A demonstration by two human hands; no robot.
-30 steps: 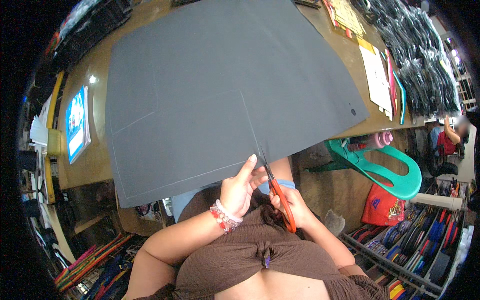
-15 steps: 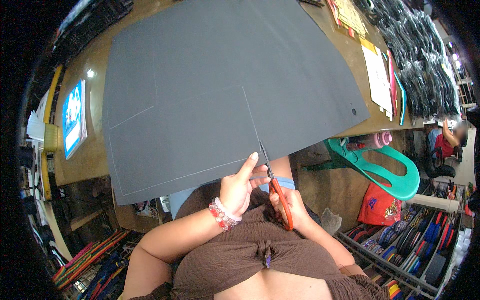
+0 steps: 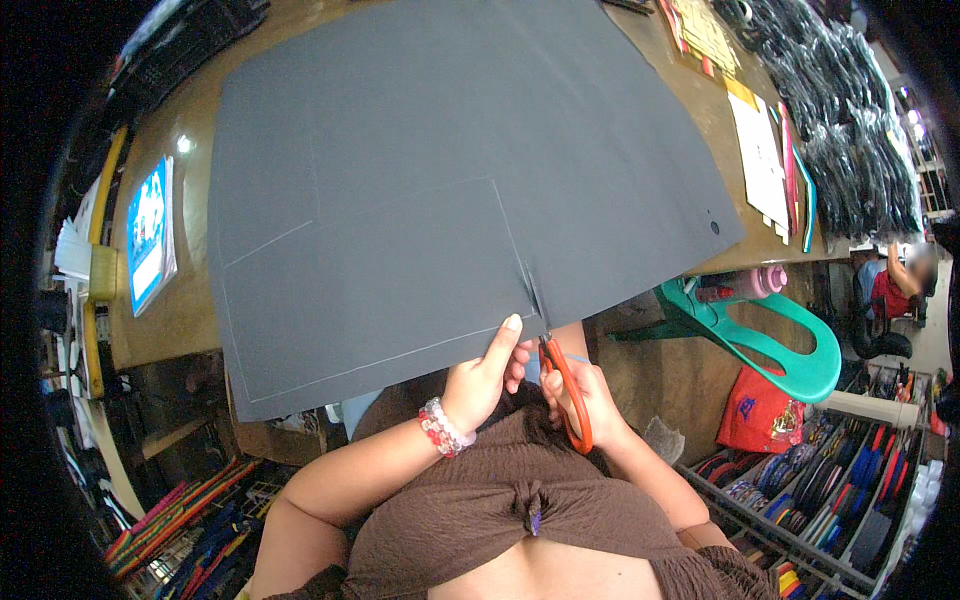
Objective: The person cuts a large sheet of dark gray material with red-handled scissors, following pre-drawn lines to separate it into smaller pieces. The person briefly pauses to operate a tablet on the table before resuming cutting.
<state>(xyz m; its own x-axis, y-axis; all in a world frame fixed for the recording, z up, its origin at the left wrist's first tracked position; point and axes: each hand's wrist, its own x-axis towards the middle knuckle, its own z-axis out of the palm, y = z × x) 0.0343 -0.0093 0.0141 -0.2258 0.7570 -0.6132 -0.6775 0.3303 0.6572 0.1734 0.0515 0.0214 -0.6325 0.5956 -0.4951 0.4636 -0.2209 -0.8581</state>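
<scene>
A large dark grey sheet [image 3: 400, 130] with thin pale drawn lines lies over the table and hangs past its near edge. My left hand [image 3: 484, 385], with a beaded bracelet at the wrist, pinches the sheet's near edge, thumb on top and fingers below. Just to its right, my right hand [image 3: 590, 405] grips scissors [image 3: 566, 385] with orange handles. The blades are at the near edge, pointing away from me along a pale line; part of them shows over the sheet. My right fingers are partly hidden by the handles.
A blue-and-white booklet [image 3: 150, 240] lies on the table's left. White paper [image 3: 760, 160] and coloured strips are at the right. A green stool [image 3: 815, 350] stands below the right edge, near racks of coloured rolls [image 3: 820, 480]. Black plastic-wrapped bundles [image 3: 850, 130] are piled far right.
The scissors and my right hand have moved slightly forward, the blade tips farther along the pale line. The sheet has shifted a little toward me and to the right.
</scene>
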